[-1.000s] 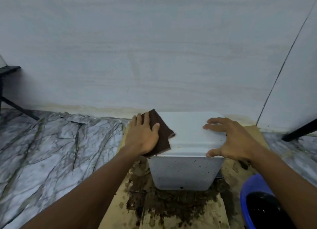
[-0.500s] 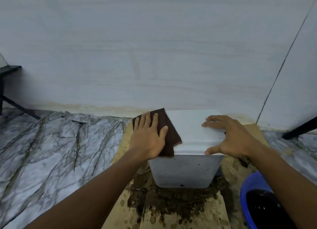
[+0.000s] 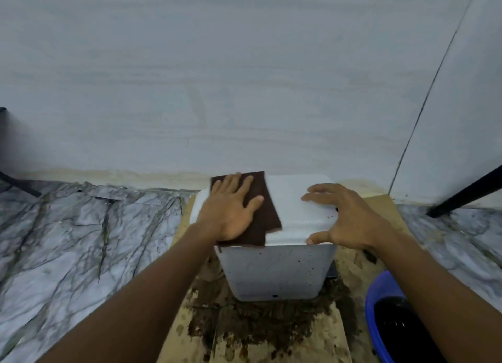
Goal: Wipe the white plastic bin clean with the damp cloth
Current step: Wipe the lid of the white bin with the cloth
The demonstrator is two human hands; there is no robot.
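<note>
- My left hand (image 3: 231, 213) is bare, and my left forearm (image 3: 152, 289) is bare to the frame's edge.
- My right hand (image 3: 350, 221) and right forearm (image 3: 440, 294) likewise: uncovered throughout.

Your plastic bin (image 3: 277, 270) stands on the cardboard sheet (image 3: 187, 335), with the wall (image 3: 244, 77) just behind it. Your left hand (image 3: 231, 213) lies flat on the cloth (image 3: 267, 216), which covers the left of the bin's top. Your right hand (image 3: 350, 221) rests on its near right corner. The bucket (image 3: 376, 297) sits to the bin's near right.
</note>
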